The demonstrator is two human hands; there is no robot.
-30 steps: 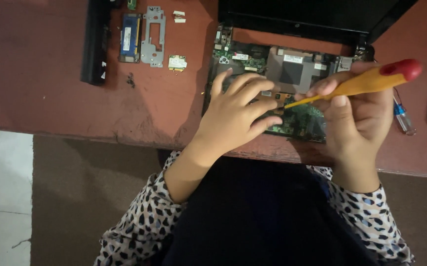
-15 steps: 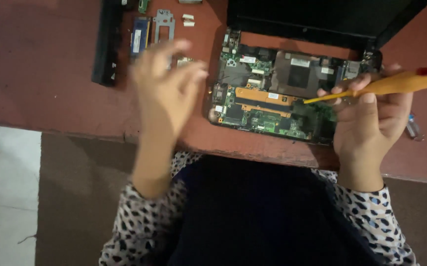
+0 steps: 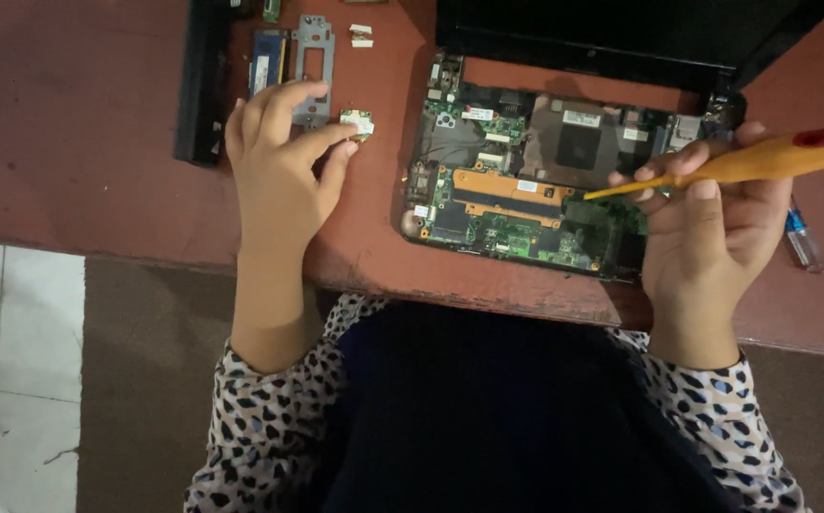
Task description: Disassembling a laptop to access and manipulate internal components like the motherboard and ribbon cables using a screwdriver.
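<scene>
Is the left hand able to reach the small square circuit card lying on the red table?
Probably yes: the left hand is right beside the small square circuit card, and nothing lies between them.

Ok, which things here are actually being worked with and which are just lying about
In hand or in use:
- left hand at the small card
- right hand holding the screwdriver
- opened laptop board

Lying about:
- metal bracket
- memory stick
- black battery
- blue-tipped tool
- two small white pieces
</scene>
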